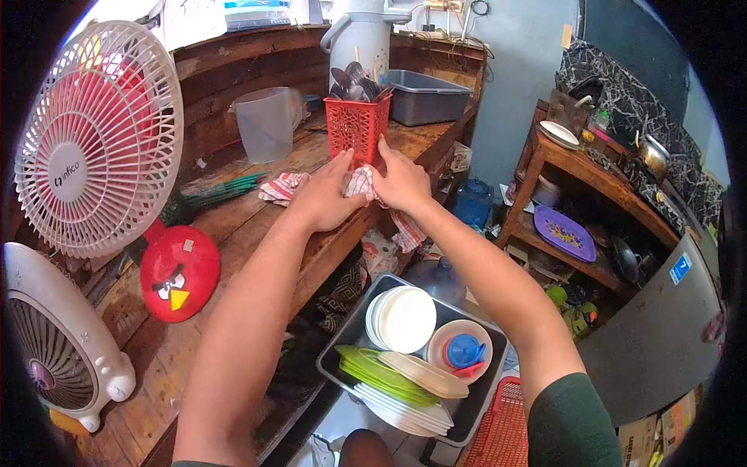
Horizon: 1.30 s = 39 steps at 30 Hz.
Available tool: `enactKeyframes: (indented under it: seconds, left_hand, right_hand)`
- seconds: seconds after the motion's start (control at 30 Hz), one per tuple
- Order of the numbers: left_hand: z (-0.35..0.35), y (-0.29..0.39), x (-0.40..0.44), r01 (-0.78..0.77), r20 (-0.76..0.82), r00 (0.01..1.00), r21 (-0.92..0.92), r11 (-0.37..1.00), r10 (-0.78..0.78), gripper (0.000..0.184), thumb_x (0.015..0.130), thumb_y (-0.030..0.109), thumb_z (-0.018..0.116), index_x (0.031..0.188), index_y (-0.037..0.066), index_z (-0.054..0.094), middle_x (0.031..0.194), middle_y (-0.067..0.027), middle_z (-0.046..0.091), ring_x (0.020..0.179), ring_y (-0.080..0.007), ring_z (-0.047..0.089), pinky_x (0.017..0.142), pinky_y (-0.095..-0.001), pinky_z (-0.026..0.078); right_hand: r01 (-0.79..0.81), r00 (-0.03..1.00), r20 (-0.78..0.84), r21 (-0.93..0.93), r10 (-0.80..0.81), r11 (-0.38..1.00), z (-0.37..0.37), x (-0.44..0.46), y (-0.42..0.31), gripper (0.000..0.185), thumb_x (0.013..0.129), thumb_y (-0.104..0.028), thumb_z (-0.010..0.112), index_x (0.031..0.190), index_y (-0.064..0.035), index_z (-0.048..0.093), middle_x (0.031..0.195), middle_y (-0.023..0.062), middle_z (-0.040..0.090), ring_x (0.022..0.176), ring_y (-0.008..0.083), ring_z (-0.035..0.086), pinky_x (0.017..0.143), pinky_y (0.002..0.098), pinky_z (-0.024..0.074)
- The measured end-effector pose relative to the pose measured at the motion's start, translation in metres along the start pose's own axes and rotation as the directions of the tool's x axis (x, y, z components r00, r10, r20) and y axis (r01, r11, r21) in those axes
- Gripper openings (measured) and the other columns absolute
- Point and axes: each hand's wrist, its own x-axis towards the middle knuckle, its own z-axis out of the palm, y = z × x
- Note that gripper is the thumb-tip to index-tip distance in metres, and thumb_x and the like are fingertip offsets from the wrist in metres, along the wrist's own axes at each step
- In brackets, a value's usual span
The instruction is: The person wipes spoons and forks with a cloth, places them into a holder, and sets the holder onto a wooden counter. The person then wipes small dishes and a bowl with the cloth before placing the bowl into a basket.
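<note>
A red lattice basket (358,128) stands upright on the wooden counter, filled with black and metal spoons (354,82) and other utensils. My left hand (331,194) is at the basket's lower front left, fingers stretched forward. At the lower right corner is my right hand (401,179), its fingers apart and one pointing up along the basket's side. Between my hands and partly under them lies a red-and-white cloth (360,184); one end hangs over the counter's edge. Whether my fingertips press on the basket or only rest beside it, I cannot tell.
Behind the basket stand a large thermos (360,50) and a grey tub (430,97). A clear pitcher (264,124) and a white fan (97,140) are to the left. Below, a black tub (323,362) holds plates and bowls. A wooden shelf (607,179) stands right.
</note>
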Motion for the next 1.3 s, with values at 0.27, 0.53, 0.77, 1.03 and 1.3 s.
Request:
enactKeyframes:
  seconds: [0.27,0.53,0.77,1.03,1.3]
  left_hand:
    - [-0.004,0.001,0.0,0.064,0.043,0.997,0.078,0.995,-0.068,0.089,0.087,0.054,0.058,0.156,0.012,0.02,0.162,-0.0088,0.021,0.147,-0.0262,0.026,0.117,-0.0561,0.018]
    - [-0.009,0.017,-0.006,0.027,-0.176,0.984,0.353,0.935,0.038,0.066,0.087,0.045,0.06,0.145,0.017,0.043,0.147,-0.0086,0.046,0.137,-0.0276,0.042,0.117,-0.0532,0.019]
    - [-0.03,0.125,-0.066,-0.459,-0.539,0.638,0.308,0.834,0.55,0.026,0.085,0.022,0.068,0.109,0.012,0.065,0.111,-0.0062,0.067,0.11,-0.0262,0.059,0.097,-0.0407,0.04]
    - [0.085,0.273,-0.311,-0.511,-0.266,0.849,-0.632,0.582,0.457,0.026,0.075,0.024,0.079,0.094,0.009,0.071,0.097,-0.0057,0.072,0.091,-0.025,0.068,0.082,-0.0373,0.051]
    - [0.208,0.297,-0.453,-0.492,0.265,0.754,-0.378,0.784,0.601,0.047,0.081,0.044,0.074,0.119,0.016,0.066,0.131,-0.0053,0.06,0.125,-0.0238,0.054,0.115,-0.0605,0.017]
  right_hand:
    - [0.229,0.944,0.258,-0.058,-0.207,0.972,-0.015,0.006,0.016,0.061,0.09,-0.038,0.054,0.147,-0.0216,0.042,0.133,0.0146,0.058,0.114,0.0339,0.06,0.094,0.0448,0.0496]
    - [0.194,0.976,0.041,0.273,-0.212,0.942,-0.132,-0.135,0.053,0.048,0.089,-0.022,0.068,0.134,-0.0126,0.056,0.12,0.0117,0.065,0.111,0.0231,0.063,0.096,0.0344,0.0477]
    - [-0.35,0.933,0.156,0.609,0.326,0.712,-0.273,-0.342,0.069,0.034,0.092,-0.015,0.065,0.123,-0.0028,0.057,0.107,0.0067,0.064,0.101,0.0121,0.06,0.086,0.0275,0.049]
    - [-0.431,0.747,0.101,0.827,0.657,0.362,-0.286,-0.546,0.029,0.029,0.093,-0.013,0.066,0.119,-0.0028,0.057,0.101,0.0055,0.065,0.091,0.0116,0.06,0.079,0.0256,0.0478]
    - [-0.635,0.62,0.199,0.696,0.759,0.335,-0.266,-0.648,0.054,0.035,0.088,-0.02,0.073,0.116,-0.0029,0.06,0.101,0.0065,0.066,0.092,0.0151,0.062,0.078,0.0273,0.0501]
